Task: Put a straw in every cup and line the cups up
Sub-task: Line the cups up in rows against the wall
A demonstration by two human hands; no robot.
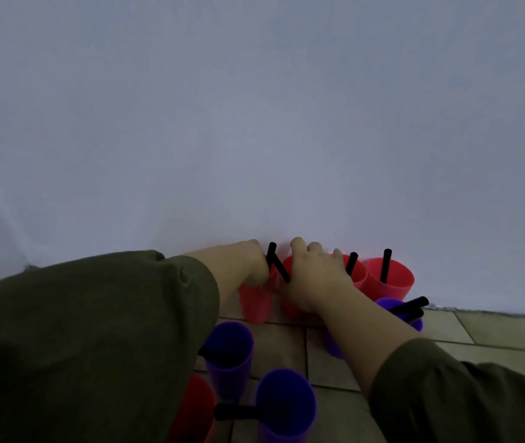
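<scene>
straws (385, 265) stand in the red cups (390, 278) along the wall (254, 123); left hand (254, 263) grips one, right hand (315, 270) clasps its neighbour; purple cups (229, 356) off the wall seem unaligned.

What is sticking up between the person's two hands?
Two black straws, leaning into a V, stand between the left hand and the right hand, over the red cups, in the head view.

On my feed: L sleeve (95, 330) & R sleeve (465, 398) dark olive, loose, creased, cuffs mid-forearm; L hand (256, 266), R hand (317, 270) bare.
</scene>
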